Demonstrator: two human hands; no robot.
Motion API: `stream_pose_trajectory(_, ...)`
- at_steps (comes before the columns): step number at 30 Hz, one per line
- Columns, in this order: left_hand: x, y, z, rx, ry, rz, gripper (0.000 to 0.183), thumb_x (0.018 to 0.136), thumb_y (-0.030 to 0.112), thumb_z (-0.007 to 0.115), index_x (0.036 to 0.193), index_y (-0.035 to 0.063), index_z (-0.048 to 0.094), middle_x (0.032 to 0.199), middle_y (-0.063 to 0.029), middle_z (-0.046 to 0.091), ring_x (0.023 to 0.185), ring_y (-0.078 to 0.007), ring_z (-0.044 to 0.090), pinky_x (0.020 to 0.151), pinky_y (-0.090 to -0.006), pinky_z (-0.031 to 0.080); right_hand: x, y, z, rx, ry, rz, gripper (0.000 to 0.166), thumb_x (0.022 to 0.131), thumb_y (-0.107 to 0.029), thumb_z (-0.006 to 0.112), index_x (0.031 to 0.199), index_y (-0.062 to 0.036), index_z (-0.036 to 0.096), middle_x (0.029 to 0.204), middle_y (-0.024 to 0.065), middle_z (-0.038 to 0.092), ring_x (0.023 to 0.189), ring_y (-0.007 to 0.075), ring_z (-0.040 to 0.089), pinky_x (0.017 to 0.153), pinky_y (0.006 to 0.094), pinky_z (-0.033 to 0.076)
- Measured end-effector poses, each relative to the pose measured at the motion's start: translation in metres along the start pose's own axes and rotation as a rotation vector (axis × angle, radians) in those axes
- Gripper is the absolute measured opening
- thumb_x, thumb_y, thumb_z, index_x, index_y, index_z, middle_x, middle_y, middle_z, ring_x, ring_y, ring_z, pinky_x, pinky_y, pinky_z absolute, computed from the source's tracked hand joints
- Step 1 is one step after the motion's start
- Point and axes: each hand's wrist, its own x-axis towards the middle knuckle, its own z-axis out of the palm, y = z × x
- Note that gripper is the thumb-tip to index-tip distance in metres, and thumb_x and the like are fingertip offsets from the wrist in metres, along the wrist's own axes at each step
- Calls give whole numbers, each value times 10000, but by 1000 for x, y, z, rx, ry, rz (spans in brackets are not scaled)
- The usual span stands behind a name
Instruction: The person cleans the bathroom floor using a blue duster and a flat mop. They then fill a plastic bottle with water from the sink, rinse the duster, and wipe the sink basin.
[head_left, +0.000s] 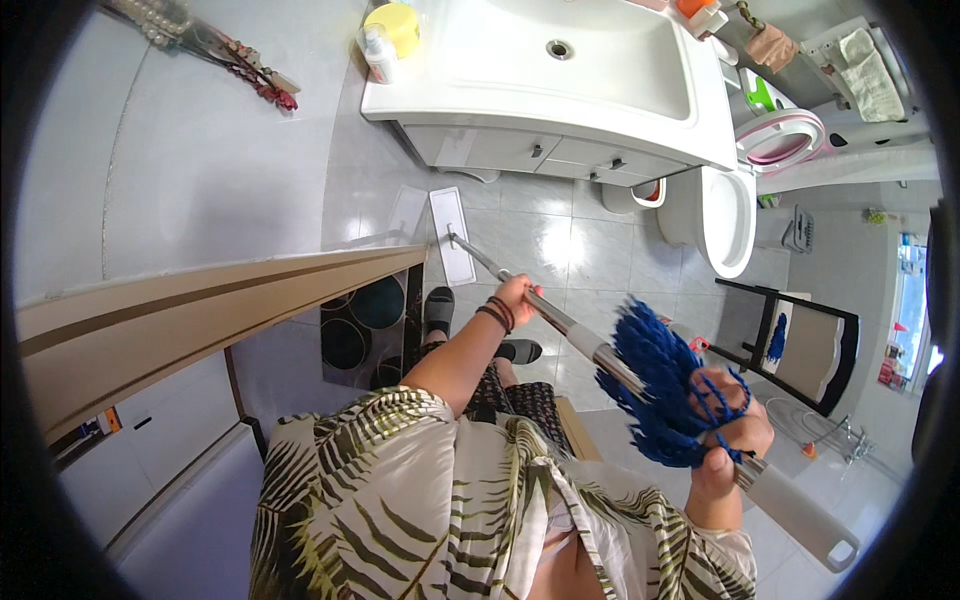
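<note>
My left hand (517, 300) is closed around the metal pole (551, 313) of a flat mop, partway down its length. Its white rectangular head (453, 236) rests on the tiled floor beside the wall and door frame. My right hand (727, 420) grips the upper part of the pole, just below the pale plastic handle end (806, 514). A bundle of dark blue fluffy fabric, perhaps a mop pad (652, 390), hangs around the pole under my right hand, with blue strands lying over my fingers.
A washbasin cabinet (480, 142) stands ahead, with a small bin (630, 196) and an open toilet (727, 217) to its right. Farther right is a black-framed chair or stand (847, 352). A wooden door frame (225, 300) runs along the left.
</note>
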Motion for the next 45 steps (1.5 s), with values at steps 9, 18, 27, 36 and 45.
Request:
stream_pose_trajectory(9,32,-134,79,246,-10,-201,159,780,30,455,907,53,361,826,-83,488,689,-190,570,592,-381,531,-86,-21,-66,-166,373,103,565,807,-362,523,1098,118,458,1035,227,498,993,339,469,887,452,361)
stream_pose_trajectory(18,28,-118,51,186,7,-114,158,773,48,480,912,50,407,817,-102,510,703,-208,554,624,-389,509,-67,-20,-65,-119,365,-26,456,731,-442,624,733,-48,395,731,69,392,677,219,376,651,352,319)
stream_pose_trajectory(27,38,-75,63,141,62,-30,157,791,22,471,892,8,351,844,-99,460,711,-183,529,665,-277,517,-52,21,-84,-31,313,46,348,798,-312,582,663,-79,360,810,128,470,824,287,470,817,454,387)
stream_pose_trajectory(36,79,-224,103,395,71,-314,170,787,43,447,949,19,404,804,-131,538,684,-231,591,563,-408,552,-171,-7,-131,-28,671,84,332,862,-236,410,1055,26,475,1162,207,445,1085,364,486,945,500,370)
stream_pose_trajectory(45,69,-236,100,639,108,-246,231,802,53,423,1025,-5,414,779,-145,558,663,-255,626,513,-427,545,-193,-20,-122,-100,709,72,270,798,-302,528,897,-52,504,1034,115,441,1007,293,404,952,456,319)
